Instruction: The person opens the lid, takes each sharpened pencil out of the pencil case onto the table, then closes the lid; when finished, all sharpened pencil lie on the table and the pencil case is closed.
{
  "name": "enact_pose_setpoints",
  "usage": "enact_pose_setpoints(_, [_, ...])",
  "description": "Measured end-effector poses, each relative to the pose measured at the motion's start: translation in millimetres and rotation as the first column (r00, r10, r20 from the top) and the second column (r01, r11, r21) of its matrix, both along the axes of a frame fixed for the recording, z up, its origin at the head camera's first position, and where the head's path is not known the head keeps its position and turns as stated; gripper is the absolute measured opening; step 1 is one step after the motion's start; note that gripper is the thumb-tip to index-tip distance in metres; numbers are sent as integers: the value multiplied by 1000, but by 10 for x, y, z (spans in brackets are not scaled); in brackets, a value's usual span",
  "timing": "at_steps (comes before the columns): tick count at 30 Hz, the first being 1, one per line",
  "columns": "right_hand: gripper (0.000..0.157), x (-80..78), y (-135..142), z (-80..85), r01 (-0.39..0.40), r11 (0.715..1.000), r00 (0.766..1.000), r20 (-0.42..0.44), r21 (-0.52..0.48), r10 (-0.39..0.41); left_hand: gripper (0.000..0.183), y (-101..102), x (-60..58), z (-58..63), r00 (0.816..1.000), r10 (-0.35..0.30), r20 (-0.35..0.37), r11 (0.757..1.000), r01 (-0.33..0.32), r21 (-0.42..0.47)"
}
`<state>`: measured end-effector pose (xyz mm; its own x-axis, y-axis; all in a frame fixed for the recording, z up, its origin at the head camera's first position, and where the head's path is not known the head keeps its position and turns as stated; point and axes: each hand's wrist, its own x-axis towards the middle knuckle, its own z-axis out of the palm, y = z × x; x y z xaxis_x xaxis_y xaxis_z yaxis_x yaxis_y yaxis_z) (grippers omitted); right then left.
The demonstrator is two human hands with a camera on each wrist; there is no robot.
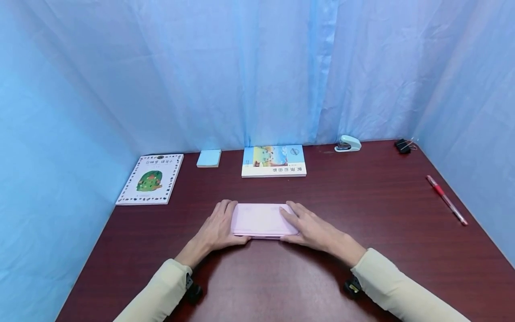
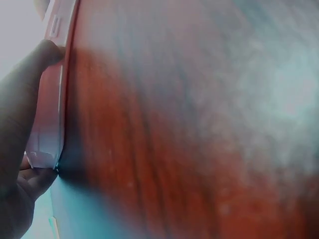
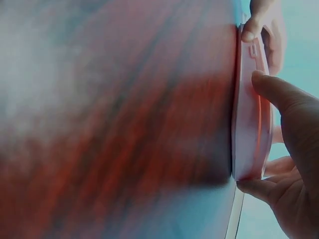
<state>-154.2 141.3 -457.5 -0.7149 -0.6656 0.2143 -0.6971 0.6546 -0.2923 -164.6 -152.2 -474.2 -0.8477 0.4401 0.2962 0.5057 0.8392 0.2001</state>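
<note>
A flat pink plastic pencil case [image 1: 262, 218] with a closed lid lies on the dark red-brown table in front of me. My left hand [image 1: 219, 229] holds its left end, the thumb along the near side and the fingers around the far left corner. At the opposite end my right hand [image 1: 313, 229] grips it the same way. Close up in the left wrist view, the case's side wall [image 2: 49, 107] shows a small clasp-like tab, and the left thumb presses near it. The right wrist view shows both thumbs on that wall [image 3: 247, 129]; the case's inside is hidden.
Along the back stand a sticky-note pad [image 1: 209, 158], a book with a blue-and-white cover [image 1: 274, 161], a pale green stapler [image 1: 348, 143] and a black binder clip [image 1: 403, 146]. A white book [image 1: 149, 180] lies left, a red pen [image 1: 446, 200] right. Blue curtains [image 1: 201, 71] enclose the table.
</note>
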Motion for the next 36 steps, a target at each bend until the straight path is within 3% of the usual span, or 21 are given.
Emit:
enact_pose_setpoints(9, [67, -40, 31, 48, 14, 999, 1000, 27, -33, -13, 99, 3, -12, 30, 998, 1, 64, 1000, -1, -11])
enact_pose_setpoints(12, [68, -61, 40, 64, 26, 999, 998, 65, -31, -24, 102, -29, -29, 50, 988, -19, 151, 1000, 15, 26])
enact_pose_setpoints(15, [69, -106, 46, 100, 49, 998, 990, 132, -39, -43, 105, -110, -69, 63, 957, -59, 282, 992, 26, 120])
enact_pose_setpoints(19, [65, -225, 45, 134, 86, 992, 970, 237, -92, -62, 117, -231, -102, 46, 904, -130, 407, 945, -10, 326])
enact_pose_setpoints(22, [55, -367, 28, 159, 162, 971, 943, 316, -175, -101, 122, -258, -85, 11, 896, -172, 410, 896, -30, 443])
enact_pose_setpoints(23, [54, -420, 21, 175, 197, 959, 929, 352, -204, -116, 123, -255, -78, 4, 895, -184, 406, 881, -33, 471])
enact_pose_setpoints(24, [55, -476, 12, 185, 251, 937, 898, 420, -242, -133, 123, -253, -72, 0, 895, -192, 402, 872, -32, 488])
enact_pose_setpoints(27, [64, -646, -4, 193, 410, 856, 771, 621, -316, -140, 125, -246, -65, 9, 897, -206, 392, 867, -19, 499])
enact_pose_setpoints(30, [69, -771, 8, 158, 568, 757, 595, 797, -323, -106, 126, -243, -65, 49, 904, -167, 394, 906, -16, 422])
enact_pose_setpoints(32, [66, -823, 29, 136, 617, 727, 524, 846, -302, -94, 126, -238, -69, 79, 906, -147, 397, 931, -9, 365])
enact_pose_setpoints(33, [63, -837, 39, 130, 632, 718, 506, 857, -292, -96, 126, -234, -73, 94, 906, -140, 400, 939, -6, 343])
enact_pose_setpoints(34, [59, -845, 49, 131, 640, 712, 501, 860, -290, -100, 125, -229, -77, 108, 904, -135, 405, 945, -5, 327])
enact_pose_setpoints(35, [55, -846, 60, 140, 638, 713, 514, 850, -291, -113, 125, -226, -81, 121, 903, -130, 409, 950, -5, 312])
enact_pose_setpoints(36, [51, -838, 68, 159, 624, 724, 555, 819, -294, -146, 125, -222, -87, 132, 902, -124, 415, 953, -7, 301])
